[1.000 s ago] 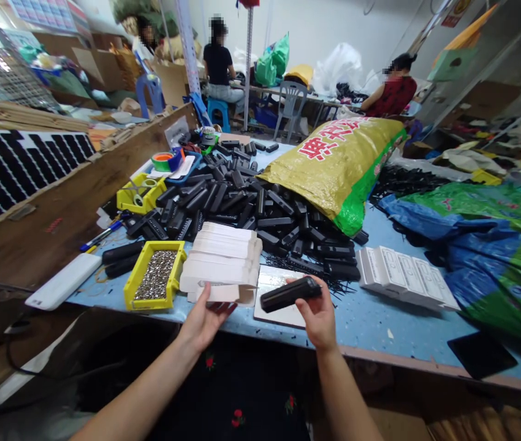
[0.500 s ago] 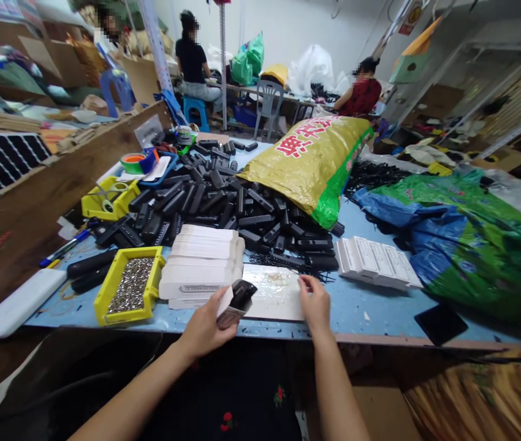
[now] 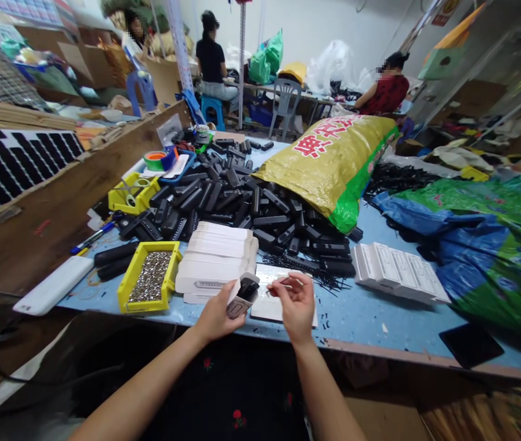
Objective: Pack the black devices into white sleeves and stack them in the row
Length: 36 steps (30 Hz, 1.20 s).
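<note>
My left hand [image 3: 218, 315] grips a small white carton [image 3: 237, 300] with a black plastic device [image 3: 247, 288] sticking out of its open end. My right hand [image 3: 292, 301] is beside it, pinching a thin black strip [image 3: 288, 281] between thumb and fingers. Both hands hover over a white board [image 3: 272, 300] at the front edge of the blue table [image 3: 357, 318]. Just behind lies a stack of flat white cartons [image 3: 219, 260].
A yellow tray of small metal screws [image 3: 151, 277] sits left of the stack. A heap of black devices [image 3: 242, 205] spills from a yellow-green sack [image 3: 334, 162]. Filled white boxes [image 3: 398, 272] lie right, blue-green sacks [image 3: 481, 251] beyond. People sit at far tables.
The black device went from my right hand into the white carton held by my left. My right hand then reached to the table and came back pinching a thin strip.
</note>
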Each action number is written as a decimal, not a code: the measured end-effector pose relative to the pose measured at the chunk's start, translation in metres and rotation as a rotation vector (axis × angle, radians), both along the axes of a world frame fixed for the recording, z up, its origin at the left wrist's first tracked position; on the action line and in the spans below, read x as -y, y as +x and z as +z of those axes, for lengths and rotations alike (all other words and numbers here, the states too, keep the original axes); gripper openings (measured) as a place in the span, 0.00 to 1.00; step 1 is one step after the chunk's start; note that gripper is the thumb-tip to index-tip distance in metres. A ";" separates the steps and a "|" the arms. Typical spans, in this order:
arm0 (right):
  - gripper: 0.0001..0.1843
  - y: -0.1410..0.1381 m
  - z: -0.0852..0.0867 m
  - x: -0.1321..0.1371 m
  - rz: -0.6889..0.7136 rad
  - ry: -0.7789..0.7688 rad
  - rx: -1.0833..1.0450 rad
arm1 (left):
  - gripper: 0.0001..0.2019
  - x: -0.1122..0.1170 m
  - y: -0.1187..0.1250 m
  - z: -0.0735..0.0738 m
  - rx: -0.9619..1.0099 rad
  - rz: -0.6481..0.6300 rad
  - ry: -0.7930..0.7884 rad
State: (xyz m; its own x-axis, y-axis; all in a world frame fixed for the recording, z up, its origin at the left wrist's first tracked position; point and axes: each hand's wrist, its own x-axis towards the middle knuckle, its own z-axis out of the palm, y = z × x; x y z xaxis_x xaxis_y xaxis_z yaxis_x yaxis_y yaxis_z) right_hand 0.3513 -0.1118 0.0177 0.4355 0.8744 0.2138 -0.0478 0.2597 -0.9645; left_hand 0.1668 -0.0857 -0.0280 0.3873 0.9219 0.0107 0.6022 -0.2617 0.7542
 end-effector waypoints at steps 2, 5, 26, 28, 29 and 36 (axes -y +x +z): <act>0.17 -0.018 -0.005 -0.005 0.021 0.050 0.171 | 0.36 0.000 -0.002 -0.002 0.014 0.008 0.017; 0.08 -0.023 -0.013 -0.008 0.114 0.091 0.598 | 0.39 -0.001 -0.006 -0.008 0.056 0.003 0.057; 0.26 -0.028 -0.044 -0.008 0.509 0.051 0.447 | 0.47 -0.015 0.010 0.005 0.289 0.037 -0.206; 0.46 -0.035 -0.046 0.004 0.491 -0.050 0.457 | 0.41 -0.008 0.013 0.012 0.368 0.104 -0.247; 0.54 -0.036 -0.046 0.009 0.478 -0.105 0.472 | 0.37 -0.005 0.011 0.016 0.402 0.105 -0.283; 0.39 0.133 -0.013 -0.020 -0.244 -0.364 0.891 | 0.33 -0.038 -0.091 0.031 0.046 0.375 0.113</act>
